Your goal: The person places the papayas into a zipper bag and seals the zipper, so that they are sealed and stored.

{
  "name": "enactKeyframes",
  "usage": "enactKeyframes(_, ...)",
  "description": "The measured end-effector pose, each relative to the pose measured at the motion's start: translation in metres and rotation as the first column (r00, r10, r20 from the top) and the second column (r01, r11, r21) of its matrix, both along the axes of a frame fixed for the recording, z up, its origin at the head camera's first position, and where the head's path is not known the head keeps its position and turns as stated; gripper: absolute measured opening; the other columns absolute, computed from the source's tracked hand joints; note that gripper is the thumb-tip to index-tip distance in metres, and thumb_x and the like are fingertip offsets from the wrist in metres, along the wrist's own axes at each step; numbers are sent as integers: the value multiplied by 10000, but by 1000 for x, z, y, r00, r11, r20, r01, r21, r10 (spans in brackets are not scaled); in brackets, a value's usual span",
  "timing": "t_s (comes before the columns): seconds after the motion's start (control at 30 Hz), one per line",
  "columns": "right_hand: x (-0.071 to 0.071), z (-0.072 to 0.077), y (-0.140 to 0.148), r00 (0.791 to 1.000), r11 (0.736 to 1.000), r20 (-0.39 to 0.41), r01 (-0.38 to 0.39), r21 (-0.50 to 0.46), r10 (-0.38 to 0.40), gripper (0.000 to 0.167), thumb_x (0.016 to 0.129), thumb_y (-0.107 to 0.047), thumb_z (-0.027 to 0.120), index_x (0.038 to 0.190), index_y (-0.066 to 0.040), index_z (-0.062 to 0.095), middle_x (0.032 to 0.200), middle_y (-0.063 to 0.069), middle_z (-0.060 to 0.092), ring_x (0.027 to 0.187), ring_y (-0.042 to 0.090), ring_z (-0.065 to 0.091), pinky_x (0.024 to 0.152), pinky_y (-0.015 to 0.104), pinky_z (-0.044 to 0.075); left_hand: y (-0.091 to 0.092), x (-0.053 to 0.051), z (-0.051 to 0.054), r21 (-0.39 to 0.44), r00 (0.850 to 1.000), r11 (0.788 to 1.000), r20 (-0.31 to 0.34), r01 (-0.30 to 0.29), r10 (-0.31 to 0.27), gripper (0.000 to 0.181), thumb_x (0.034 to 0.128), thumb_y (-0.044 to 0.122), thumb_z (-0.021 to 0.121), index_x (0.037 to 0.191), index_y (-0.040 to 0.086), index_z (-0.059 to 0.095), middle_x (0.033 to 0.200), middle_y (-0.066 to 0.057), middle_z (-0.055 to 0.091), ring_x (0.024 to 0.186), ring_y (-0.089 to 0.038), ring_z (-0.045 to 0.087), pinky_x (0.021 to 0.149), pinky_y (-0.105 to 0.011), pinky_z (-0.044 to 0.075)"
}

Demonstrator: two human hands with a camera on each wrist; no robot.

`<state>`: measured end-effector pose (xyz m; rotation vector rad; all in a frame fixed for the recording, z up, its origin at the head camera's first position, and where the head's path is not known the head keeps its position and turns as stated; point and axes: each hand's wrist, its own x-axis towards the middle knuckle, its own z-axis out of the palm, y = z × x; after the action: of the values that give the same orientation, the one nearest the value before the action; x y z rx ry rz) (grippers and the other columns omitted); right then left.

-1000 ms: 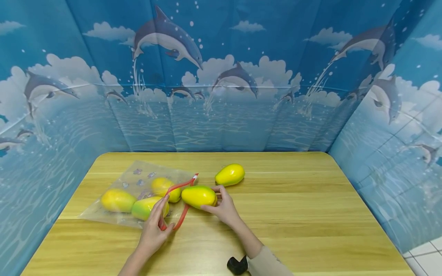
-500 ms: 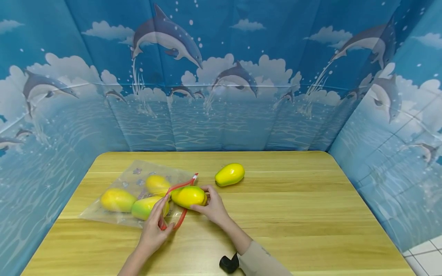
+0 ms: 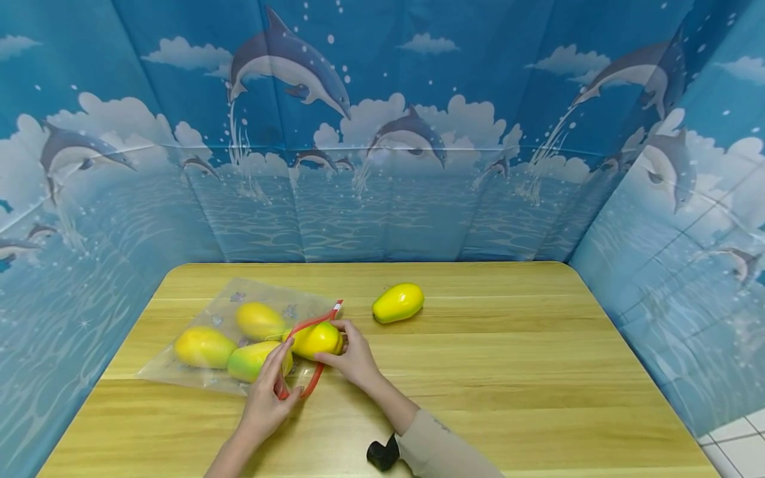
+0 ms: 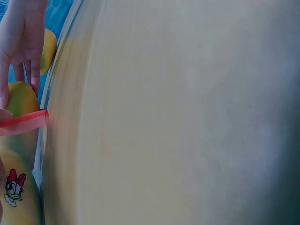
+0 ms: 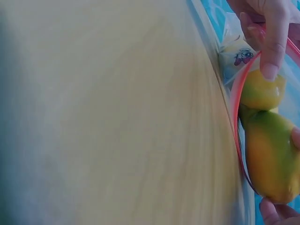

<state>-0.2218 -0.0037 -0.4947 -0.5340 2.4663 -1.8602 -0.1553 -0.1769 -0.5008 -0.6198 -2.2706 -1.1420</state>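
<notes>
Glossy yellow-green mango-shaped fruit lies in the mouth of a clear plastic bag with printed figures, its narrower leading end past the red strip edging and its rounded rear end outside. Right hand: thumb and fingers grasp the rear end from opposite sides. Left hand: thumb and fingers pinch the near part of the strip edging, and the mouth stands parted around the fruit. Three similar yellow fruits rest inside the bag; a separate glossy yellow fruit lies on the wood-grain table, beyond the right hand and outside the bag.

The step in hand appears to be insertion of the held fruit. Recommended technique:

1. Anchor the strip edging with the left hand, so that the bag does not slide along with the load.
2. Feed the fruit lengthwise and low, narrow end first. The right wrist view shows this end against a fruit ahead; gentle pressure should shift that one deeper.
3. Watch the far side of the strip edging: thin film may fold inward and snag.
4. Release the right-hand grasp only when the rear end clears the strip edging.
</notes>
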Motion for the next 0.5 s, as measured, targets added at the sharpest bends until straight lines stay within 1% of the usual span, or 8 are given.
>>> enactKeyframes(0.13, -1, -1, -4, 1000, 1000, 7, 4, 28, -4, 576, 750, -200, 753, 1232, -31, 485, 1134, 115, 552, 949, 215, 554, 748, 274, 508, 0, 1, 0, 4, 1000, 1000, 15, -3, 3, 957, 508, -226, 748, 1363, -11, 375, 1309, -179, 426, 503, -7, 340, 428, -82, 314)
enactKeyframes(0.33, 0, 2, -7, 1000, 998, -1, -1, 64, 1, 551, 781, -191, 725, 1249, -23, 486, 1153, 123, 542, 959, 230, 552, 747, 307, 518, 0, 1, 0, 3, 999, 1000, 39, -18, 18, 957, 522, -212, 753, 1372, 4, 369, 1317, -167, 422, 505, 10, 331, 425, -88, 316)
enactKeyframes(0.5, 1, 3, -9, 1000, 997, -17, 1, 81, 0, 544, 800, -168, 705, 1269, -5, 483, 1174, 163, 525, 973, 269, 550, 746, 298, 525, -1, 1, -1, 4, 999, 1000, 24, -26, 26, 966, 508, -218, 755, 1368, 4, 375, 1308, -171, 428, 504, 14, 327, 422, -88, 312)
